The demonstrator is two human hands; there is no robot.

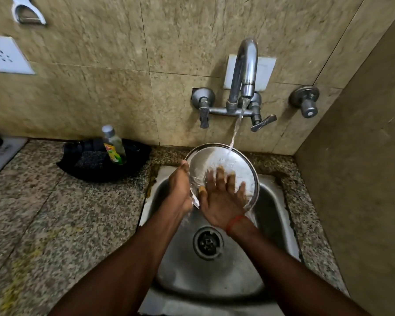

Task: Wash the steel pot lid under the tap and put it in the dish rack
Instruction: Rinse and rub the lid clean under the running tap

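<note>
A round steel pot lid [217, 159] is tilted over the steel sink [274, 201], its inner face toward me. Water from the wall tap [246, 65] streams onto its upper right part. My left hand [180, 190] grips the lid's left rim. My right hand [221, 197] lies flat on the lid's wet face with fingers spread, a red thread around its wrist. The lid's lower part is hidden behind both hands. No dish rack is in view.
A black tray [132, 163] on the granite counter [55, 213] holds a dish-soap bottle [113, 144] and a dark scrubber [91, 159]. The drain [208, 242] lies below my hands. A second valve [306, 101] and a side wall stand at right.
</note>
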